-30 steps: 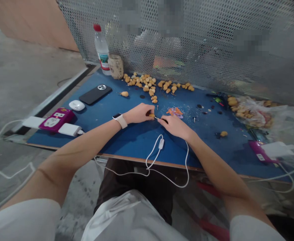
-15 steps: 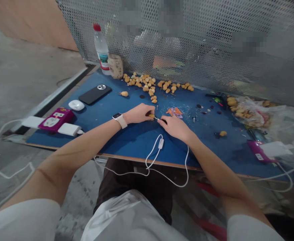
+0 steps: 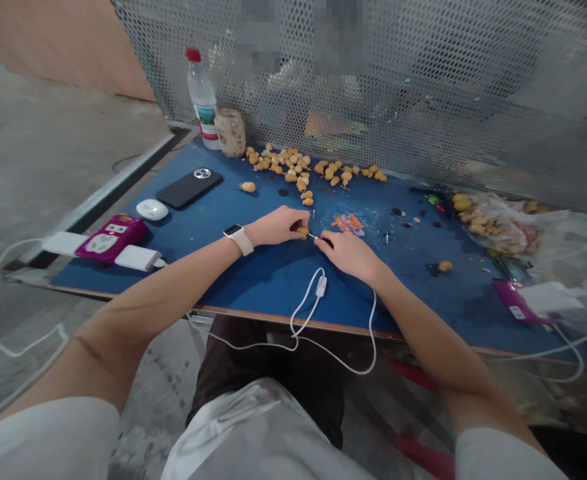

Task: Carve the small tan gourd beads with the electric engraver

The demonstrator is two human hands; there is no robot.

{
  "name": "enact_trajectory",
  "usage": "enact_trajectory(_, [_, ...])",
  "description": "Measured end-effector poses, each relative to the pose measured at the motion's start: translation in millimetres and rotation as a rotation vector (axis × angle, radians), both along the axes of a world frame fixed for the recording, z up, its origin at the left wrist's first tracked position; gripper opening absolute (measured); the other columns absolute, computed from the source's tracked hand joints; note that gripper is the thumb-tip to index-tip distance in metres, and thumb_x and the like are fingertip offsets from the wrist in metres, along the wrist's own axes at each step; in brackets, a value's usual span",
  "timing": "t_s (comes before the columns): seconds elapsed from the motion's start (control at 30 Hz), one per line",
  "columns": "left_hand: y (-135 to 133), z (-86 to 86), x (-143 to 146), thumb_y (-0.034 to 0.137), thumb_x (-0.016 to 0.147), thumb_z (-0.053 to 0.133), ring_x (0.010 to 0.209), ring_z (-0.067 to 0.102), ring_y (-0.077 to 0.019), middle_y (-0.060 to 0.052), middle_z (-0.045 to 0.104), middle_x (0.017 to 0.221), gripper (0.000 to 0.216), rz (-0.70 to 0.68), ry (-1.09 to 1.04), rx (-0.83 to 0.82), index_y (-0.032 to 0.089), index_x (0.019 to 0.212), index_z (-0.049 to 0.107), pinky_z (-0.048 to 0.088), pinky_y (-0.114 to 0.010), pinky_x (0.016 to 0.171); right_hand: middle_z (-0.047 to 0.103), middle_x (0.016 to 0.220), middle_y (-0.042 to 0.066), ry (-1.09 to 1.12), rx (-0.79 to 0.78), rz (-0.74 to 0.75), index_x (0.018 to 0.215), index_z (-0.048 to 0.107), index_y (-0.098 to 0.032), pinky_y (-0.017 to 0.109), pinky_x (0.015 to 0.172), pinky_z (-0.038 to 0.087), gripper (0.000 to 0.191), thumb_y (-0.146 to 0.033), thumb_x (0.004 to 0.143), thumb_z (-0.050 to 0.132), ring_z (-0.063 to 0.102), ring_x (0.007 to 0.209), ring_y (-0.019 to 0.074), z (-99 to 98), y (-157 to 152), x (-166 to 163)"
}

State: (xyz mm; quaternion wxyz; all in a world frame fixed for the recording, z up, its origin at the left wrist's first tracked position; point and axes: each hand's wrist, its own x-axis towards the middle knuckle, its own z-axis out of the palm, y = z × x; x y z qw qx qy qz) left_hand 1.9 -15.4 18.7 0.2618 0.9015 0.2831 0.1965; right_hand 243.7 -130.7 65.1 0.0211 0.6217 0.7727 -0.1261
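My left hand, with a watch on its wrist, is closed round a small yellow-brown gourd-shaped piece on the blue table. My right hand pinches a thin dark-handled tool whose metal tip touches that piece. A white cable with an inline switch runs from under my right hand over the table's front edge.
Several similar yellow pieces lie at the back by a mesh screen, beside a bottle and a jar. A phone, white case and power strip sit left. Plastic bags sit right.
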Motion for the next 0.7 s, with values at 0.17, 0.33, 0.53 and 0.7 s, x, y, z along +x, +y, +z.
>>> enact_trajectory(0.17, [1.8,-3.2,-2.3,0.019,0.101,0.089,0.085,0.071,-0.0205,-0.001,0.082,0.095,0.015,-0.035,-0.046,0.014,0.023,0.107,0.076,0.050,-0.032,0.084,0.097,0.137,0.021,0.004,-0.015,0.012,0.132,0.085,-0.020,0.043,0.093,0.056,0.042,-0.038,0.138,0.047,0.091,0.123,0.0390,0.1,0.9,0.5])
enact_trajectory(0.33, [7.0,-9.1,-3.2,0.022,0.106,0.085,0.107,0.083,-0.0250,-0.009,0.094,0.120,0.013,-0.082,-0.050,0.075,0.023,0.118,0.090,0.058,-0.034,0.102,0.097,0.134,0.018,0.058,-0.018,0.026,0.132,0.086,-0.022,0.042,0.095,0.057,0.040,-0.038,0.137,0.050,0.091,0.121,0.0366,0.2,1.2,3.2])
enact_trajectory(0.53, [8.5,-10.0,-3.6,0.023,0.107,0.088,0.111,0.085,-0.0260,-0.010,0.096,0.123,0.013,-0.063,-0.017,0.069,0.021,0.119,0.094,0.058,-0.034,0.104,0.097,0.133,0.019,0.041,-0.022,0.019,0.135,0.088,-0.020,0.041,0.092,0.055,0.042,-0.036,0.137,0.049,0.090,0.118,0.0362,2.3,-0.5,0.6])
enact_trajectory(0.7, [8.8,-10.3,-3.4,0.021,0.106,0.089,0.109,0.085,-0.0252,-0.009,0.096,0.120,0.012,-0.063,-0.016,0.078,0.022,0.117,0.095,0.058,-0.033,0.103,0.097,0.134,0.021,-0.072,0.025,-0.005,0.142,0.088,-0.020,0.041,0.086,0.056,0.043,-0.038,0.137,0.050,0.091,0.116,0.0386,1.1,-3.5,-2.6])
